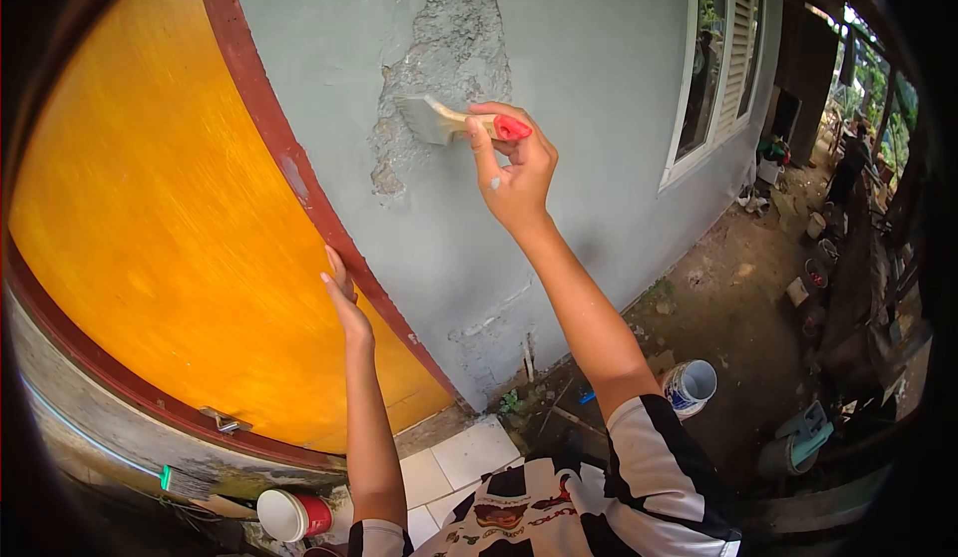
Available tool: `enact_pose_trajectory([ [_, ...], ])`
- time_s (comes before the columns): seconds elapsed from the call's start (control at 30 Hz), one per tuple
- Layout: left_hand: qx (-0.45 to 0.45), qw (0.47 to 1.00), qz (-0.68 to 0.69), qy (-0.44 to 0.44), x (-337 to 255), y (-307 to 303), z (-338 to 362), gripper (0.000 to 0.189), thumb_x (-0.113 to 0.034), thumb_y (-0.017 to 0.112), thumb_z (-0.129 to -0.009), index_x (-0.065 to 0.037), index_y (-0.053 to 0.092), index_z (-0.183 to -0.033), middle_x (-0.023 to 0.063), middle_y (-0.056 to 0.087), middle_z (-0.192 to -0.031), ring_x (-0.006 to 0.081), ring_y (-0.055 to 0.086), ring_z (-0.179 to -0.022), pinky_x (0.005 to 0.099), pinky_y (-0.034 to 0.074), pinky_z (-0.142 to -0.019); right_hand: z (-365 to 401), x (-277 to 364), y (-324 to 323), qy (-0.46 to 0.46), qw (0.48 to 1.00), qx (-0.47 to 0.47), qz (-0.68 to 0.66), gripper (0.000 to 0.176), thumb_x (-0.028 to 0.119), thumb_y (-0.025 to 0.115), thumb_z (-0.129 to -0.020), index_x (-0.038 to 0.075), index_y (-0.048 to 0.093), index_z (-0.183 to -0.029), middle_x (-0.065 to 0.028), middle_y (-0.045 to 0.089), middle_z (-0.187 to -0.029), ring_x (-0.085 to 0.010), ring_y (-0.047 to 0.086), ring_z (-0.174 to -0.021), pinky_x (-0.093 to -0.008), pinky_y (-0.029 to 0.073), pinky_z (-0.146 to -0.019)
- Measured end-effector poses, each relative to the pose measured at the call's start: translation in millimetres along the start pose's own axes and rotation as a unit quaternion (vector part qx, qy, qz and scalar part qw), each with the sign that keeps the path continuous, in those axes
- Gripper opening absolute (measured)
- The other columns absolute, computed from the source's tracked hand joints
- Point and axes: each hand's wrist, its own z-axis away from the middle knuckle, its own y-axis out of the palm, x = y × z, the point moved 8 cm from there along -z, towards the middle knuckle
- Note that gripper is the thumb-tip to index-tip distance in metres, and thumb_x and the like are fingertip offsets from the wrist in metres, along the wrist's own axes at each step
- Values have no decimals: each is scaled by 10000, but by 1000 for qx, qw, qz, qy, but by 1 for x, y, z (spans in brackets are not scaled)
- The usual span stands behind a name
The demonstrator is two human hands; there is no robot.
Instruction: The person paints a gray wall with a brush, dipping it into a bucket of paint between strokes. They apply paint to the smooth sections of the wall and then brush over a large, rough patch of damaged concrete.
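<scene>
My right hand [517, 168] grips a paintbrush [469, 121] by its pale wooden handle, whose end is red. The bristles press against a rough, chipped patch [449, 43] on the grey wall [589, 48]. A pale paint spot marks this hand. Lower down, my left hand [346, 295] rests with fingers stretched out against the dark red door frame [289, 173], beside the orange door [150, 188]. Nothing shows in the left hand.
A paint bucket [691, 387] stands on the dirt ground to the right. Another bucket [289, 515] with a white top sits at lower left, near white floor tiles [474, 452]. A white-framed window [704, 68] is on the right, with assorted pots and clutter beyond.
</scene>
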Motion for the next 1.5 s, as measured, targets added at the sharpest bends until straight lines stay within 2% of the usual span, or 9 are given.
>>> enact_pose_trajectory([
  [0.13, 4, 999, 34, -20, -12, 3, 8, 767, -674, 54, -946, -207, 163, -1544, 51, 97, -1611, 309, 48, -1481, 489, 11, -1167, -17, -56, -54, 61, 988, -72, -118, 119, 80, 625, -929, -14, 626, -1000, -56, 624, -916, -123, 634, -834, -280, 576, -784],
  [0.37, -8, 1000, 16, -2, -6, 6, 6, 751, -665, 66, -951, -215, 151, -1546, 62, 83, -1613, 314, 51, -1481, 497, 17, -1162, -20, -117, -180, 28, 969, -219, 107, 152, 104, 614, -940, -22, 616, -1026, -66, 616, -953, -145, 625, -858, -291, 602, -770],
  [0.57, -19, 1000, 9, -16, -10, 10, 8, 759, -686, 69, -937, -240, 157, -1545, 65, 100, -1611, 313, 66, -1481, 536, 8, -1147, 65, -21, -46, -70, 989, 13, 129, 153, -27, 689, -825, 19, 659, -969, -109, 638, -886, -209, 654, -818, -282, 538, -714],
  [0.73, -11, 999, 16, -25, -9, 9, 8, 803, -739, 87, -899, -268, 167, -1544, 76, 126, -1609, 288, 71, -1486, 607, 33, -1105, 86, -56, -35, 115, 983, 44, -134, 134, 5, 631, -894, -16, 635, -1026, -121, 638, -1000, -177, 650, -883, -303, 581, -754],
  [0.97, -47, 998, -24, -27, -10, 16, 8, 778, -728, 84, -906, -289, 172, -1542, 59, 146, -1607, 291, 92, -1481, 590, 41, -1118, 1, -196, -282, 115, 972, -200, 50, 175, 117, 594, -952, -27, 601, -1052, -87, 611, -1001, -148, 620, -884, -311, 617, -732],
  [1.1, -105, 993, -34, -28, -6, 24, 9, 771, -736, 103, -901, -310, 175, -1540, 51, 154, -1607, 273, 110, -1480, 594, 67, -1106, -18, -239, -335, 100, 957, -234, 138, 151, 116, 599, -949, -14, 626, -1020, -93, 618, -1013, -151, 622, -876, -287, 612, -700],
  [1.27, -171, 985, -24, 1, 0, 32, 5, 735, -684, 131, -924, -288, 208, -1538, 25, 189, -1602, 247, 141, -1474, 577, 86, -1087, 57, -169, -226, 35, 988, -32, 145, 183, -64, 654, -830, 47, 656, -975, -106, 605, -909, -221, 630, -773, -313, 574, -695],
  [1.4, -178, 984, 18, 13, 5, 28, 1, 730, -674, 169, -924, -274, 248, -1529, 16, 213, -1596, 233, 119, -1480, 565, 86, -1083, 109, -127, -167, 57, 979, 172, -92, 190, -81, 660, -814, 49, 661, -954, -122, 635, -934, -248, 670, -895, -293, 532, -737],
  [1.5, -162, 985, 56, -10, 11, 16, -10, 788, -709, 163, -907, -228, 271, -1522, 28, 224, -1590, 221, 116, -1480, 582, 76, -1087, 93, -189, -217, 149, 978, 117, -91, 152, -63, 648, -837, 22, 657, -962, -131, 641, -957, -242, 663, -904, -300, 520, -727],
])
